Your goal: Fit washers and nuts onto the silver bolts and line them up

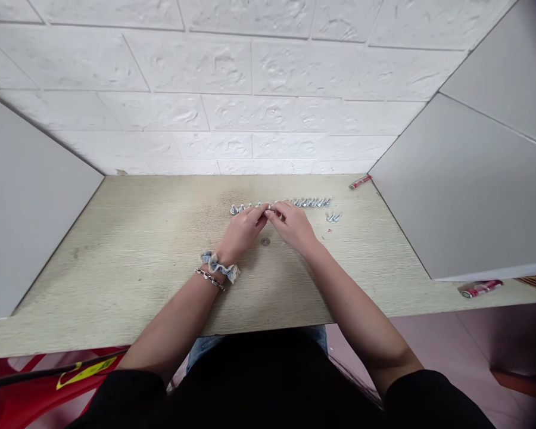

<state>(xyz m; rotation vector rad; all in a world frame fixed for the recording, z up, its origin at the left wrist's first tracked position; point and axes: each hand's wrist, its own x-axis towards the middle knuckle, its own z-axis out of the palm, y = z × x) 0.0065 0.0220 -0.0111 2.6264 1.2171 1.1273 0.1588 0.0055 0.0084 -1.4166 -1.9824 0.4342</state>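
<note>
My left hand (pixel 246 225) and my right hand (pixel 295 225) meet above the middle of the wooden shelf, their fingertips pinched close together. Whatever sits between the fingertips is too small and too covered to make out. Behind the hands runs a row of metal screws (pixel 310 202), several standing with washers round them; its left end (pixel 234 210) shows past my left hand, and the fingers hide its middle. A flat round washer (pixel 265 241) lies by itself just in front of the hands. A few loose screws (pixel 334 218) lie to the right of my right hand.
A white brick-pattern wall (pixel 227 113) closes off the back. Grey panels stand at the left (pixel 31 208) and right (pixel 482 190). One red battery-like cylinder (pixel 360 182) lies at the back right corner, another (pixel 482 289) near the front right edge. Something red (pixel 40 387) is below left.
</note>
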